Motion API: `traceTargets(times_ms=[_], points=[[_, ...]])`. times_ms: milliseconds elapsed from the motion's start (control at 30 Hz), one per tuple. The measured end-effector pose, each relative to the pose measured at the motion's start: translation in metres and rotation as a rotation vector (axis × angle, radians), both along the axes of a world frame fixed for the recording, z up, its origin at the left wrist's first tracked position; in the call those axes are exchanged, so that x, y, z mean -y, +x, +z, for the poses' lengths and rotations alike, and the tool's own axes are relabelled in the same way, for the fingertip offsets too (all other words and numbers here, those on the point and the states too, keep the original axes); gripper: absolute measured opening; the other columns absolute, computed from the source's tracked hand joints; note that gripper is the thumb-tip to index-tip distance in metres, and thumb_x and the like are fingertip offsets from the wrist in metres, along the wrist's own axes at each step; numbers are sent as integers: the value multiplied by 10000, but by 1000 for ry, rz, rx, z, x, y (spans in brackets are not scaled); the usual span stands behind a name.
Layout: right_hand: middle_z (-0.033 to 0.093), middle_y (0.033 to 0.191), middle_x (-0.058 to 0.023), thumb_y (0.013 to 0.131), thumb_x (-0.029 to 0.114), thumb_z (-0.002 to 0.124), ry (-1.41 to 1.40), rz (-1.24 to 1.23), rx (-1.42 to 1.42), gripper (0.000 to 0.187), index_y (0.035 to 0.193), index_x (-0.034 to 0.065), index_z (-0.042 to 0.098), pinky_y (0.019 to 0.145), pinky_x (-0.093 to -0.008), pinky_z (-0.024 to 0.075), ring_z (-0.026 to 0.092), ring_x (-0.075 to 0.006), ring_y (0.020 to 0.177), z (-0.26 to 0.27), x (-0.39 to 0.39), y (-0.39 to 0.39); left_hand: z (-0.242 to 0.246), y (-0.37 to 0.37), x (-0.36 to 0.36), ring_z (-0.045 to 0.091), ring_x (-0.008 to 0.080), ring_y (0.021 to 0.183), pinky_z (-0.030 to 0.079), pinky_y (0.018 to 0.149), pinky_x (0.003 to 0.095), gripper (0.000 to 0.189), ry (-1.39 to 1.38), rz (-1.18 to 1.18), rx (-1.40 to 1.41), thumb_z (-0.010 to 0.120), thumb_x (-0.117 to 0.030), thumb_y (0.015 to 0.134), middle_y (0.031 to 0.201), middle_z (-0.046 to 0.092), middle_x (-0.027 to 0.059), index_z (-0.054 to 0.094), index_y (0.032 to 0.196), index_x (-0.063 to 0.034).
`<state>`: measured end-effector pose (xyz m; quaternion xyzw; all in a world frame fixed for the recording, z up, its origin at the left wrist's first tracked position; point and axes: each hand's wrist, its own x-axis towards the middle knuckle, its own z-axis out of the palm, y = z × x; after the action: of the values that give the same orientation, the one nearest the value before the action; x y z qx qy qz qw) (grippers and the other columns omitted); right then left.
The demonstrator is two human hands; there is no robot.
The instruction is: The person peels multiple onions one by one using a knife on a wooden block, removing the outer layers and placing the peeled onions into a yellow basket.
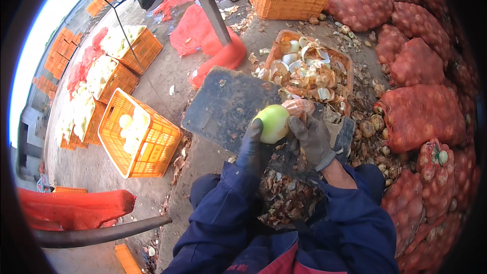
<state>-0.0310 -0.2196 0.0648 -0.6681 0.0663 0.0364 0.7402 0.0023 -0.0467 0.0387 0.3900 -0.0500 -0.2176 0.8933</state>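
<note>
A large pale-green onion is held in front of me, over a dark, worn board. My left hand, in a grey glove, grips it from the left and below. On its right side my gloved right hand pinches a piece of brown outer skin by the onion. Whether that skin is still joined to the onion I cannot tell. Just beyond the hands stands an orange crate heaped with onion skins and white layers. More dry skins lie between my legs.
At the left, a tilted orange crate holds several peeled onions; fuller crates stand behind it. Red mesh sacks of onions are piled at the right. A post rises beyond the board, and a bar juts in at lower left.
</note>
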Motion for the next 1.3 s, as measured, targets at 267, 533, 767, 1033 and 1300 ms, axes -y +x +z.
traceTargets(times_ms=[267,533,767,1033,1300], points=[[733,919,-145,1012,295,644,-547,-116,468,387,1284,21,662,647,-355,553,720,-281,767,-15,5,0,-2,0,6,649,244,1151,546,935,395,718,-78,-43,-173,603,-608,971,1340,631,118,489,1452,-87],[684,1111,-236,992,236,590,-1057,111,596,609,1526,2,412,739,-471,571,705,-404,900,-23,8,-16,-21,11,8,665,236,1131,585,932,427,741,-50,79,-259,739,-581,893,1280,657,92,527,1398,-83],[690,985,-223,995,233,581,-1137,137,525,539,1467,-3,467,680,-453,574,707,-373,786,-39,8,-10,-25,10,7,701,212,924,615,725,353,725,117,185,-224,788,-549,857,1166,683,109,552,1328,-51],[640,764,-41,1061,435,541,45,209,-217,443,1168,16,638,516,-289,485,601,-110,574,-5,8,-4,-21,11,2,703,215,880,596,665,349,741,130,140,-120,788,-537,850,1097,697,136,544,1309,-9],[678,815,-49,1015,421,628,-134,-48,59,440,1151,2,638,630,-271,510,633,-99,694,-25,16,1,-20,9,1,700,266,962,603,750,380,765,147,0,-90,771,-505,864,1177,662,154,505,1375,-1]])
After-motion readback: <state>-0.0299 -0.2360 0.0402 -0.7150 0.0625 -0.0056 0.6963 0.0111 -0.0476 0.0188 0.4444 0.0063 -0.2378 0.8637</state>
